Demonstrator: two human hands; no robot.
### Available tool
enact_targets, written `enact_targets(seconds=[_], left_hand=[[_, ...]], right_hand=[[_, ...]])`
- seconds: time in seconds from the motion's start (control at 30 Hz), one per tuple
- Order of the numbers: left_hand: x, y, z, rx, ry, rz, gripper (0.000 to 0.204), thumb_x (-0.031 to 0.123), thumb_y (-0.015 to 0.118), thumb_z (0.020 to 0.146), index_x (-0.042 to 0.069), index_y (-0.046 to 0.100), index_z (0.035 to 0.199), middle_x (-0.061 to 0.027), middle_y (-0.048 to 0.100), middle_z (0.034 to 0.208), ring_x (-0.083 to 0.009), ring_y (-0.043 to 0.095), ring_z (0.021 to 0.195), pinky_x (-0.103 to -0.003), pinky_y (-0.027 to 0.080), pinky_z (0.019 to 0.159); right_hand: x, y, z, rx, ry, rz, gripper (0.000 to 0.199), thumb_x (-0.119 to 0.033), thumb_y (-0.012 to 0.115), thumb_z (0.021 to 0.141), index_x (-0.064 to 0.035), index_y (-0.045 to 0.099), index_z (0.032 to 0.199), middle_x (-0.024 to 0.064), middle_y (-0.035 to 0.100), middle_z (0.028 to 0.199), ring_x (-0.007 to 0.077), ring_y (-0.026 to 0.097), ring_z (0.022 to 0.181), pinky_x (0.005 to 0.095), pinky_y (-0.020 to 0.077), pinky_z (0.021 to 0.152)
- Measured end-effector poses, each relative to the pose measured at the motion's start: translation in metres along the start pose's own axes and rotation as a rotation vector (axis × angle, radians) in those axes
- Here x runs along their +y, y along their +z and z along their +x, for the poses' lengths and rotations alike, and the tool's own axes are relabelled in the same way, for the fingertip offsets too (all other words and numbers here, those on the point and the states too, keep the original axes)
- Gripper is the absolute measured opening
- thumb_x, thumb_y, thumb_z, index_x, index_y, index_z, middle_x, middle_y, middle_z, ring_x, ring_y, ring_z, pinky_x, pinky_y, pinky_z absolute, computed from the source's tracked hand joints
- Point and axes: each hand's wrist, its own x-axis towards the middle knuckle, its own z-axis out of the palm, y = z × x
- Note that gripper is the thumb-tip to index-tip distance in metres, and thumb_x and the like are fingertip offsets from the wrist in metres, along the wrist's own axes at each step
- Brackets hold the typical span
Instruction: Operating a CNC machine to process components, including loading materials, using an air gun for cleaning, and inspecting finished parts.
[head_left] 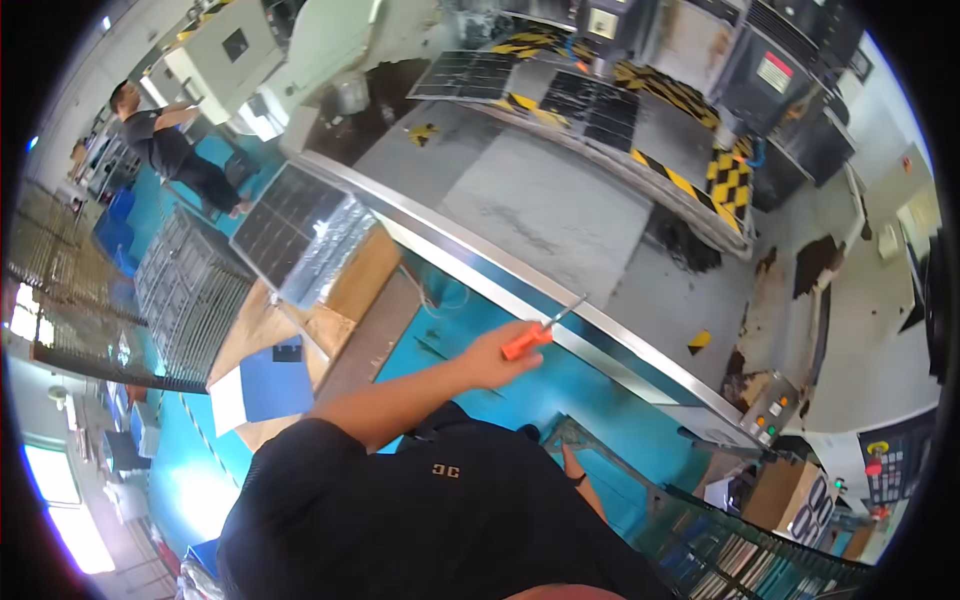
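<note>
Head: steel rail point(560, 290) beside screwdriver point(535, 334)

A screwdriver point(540, 329) with a short orange handle and a thin bare metal shaft is seen gripped at the handle. It is held tilted, the shaft pointed up and to the right, its tip set at the long metal rail above the blue surface. The tip's shape cannot be made out.
</note>
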Motion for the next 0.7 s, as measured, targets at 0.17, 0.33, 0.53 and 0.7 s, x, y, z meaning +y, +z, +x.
enact_targets(seconds=[0.17,0.33,0.53,0.7], left_hand=[[-0.021,-0.048,-0.048,-0.036,-0.336,-0.455,0.059,0.026,0.065,0.096,0.008,0.041,0.146,-0.0081,0.061,0.127,-0.0189,0.061,0.106,-0.034,0.051,0.088],[-0.032,-0.124,-0.048,-0.142,-0.400,-0.685,0.075,0.028,0.063,0.097,0.011,0.021,0.157,-0.0108,0.056,0.133,-0.0225,0.057,0.117,-0.034,0.047,0.098],[-0.081,-0.254,-0.057,-0.228,-0.005,-0.546,0.085,0.039,0.059,0.099,0.002,0.010,0.158,-0.0201,0.030,0.158,-0.0311,0.040,0.140,-0.038,0.036,0.113],[-0.137,-0.393,-0.098,0.436,-0.363,-0.911,0.062,0.024,0.064,0.097,0.008,0.038,0.151,-0.0109,0.046,0.149,-0.0216,0.045,0.135,-0.038,0.043,0.105]], right_hand=[[-0.250,-0.051,0.076,0.161,-0.135,-0.070,0.079,-0.026,0.075,0.086,0.0052,0.036,0.146,0.0290,0.050,0.137,0.0389,0.057,0.118,0.0448,0.0473,0.098],[-0.408,0.015,0.149,0.238,-0.527,-0.225,0.069,-0.014,0.069,0.088,0.0039,0.036,0.146,0.0264,0.051,0.138,0.0364,0.058,0.118,0.0424,0.0467,0.101],[-0.489,0.040,0.176,0.216,-0.308,0.067,0.055,-0.006,0.063,0.088,0.0001,0.047,0.141,0.0180,0.062,0.120,0.0320,0.064,0.108,0.0391,0.0485,0.097],[-0.547,-0.040,0.126,0.023,-0.246,-0.376,0.057,-0.013,0.068,0.081,-0.0019,0.053,0.134,0.0169,0.068,0.101,0.0304,0.067,0.096,0.0405,0.0513,0.088]])
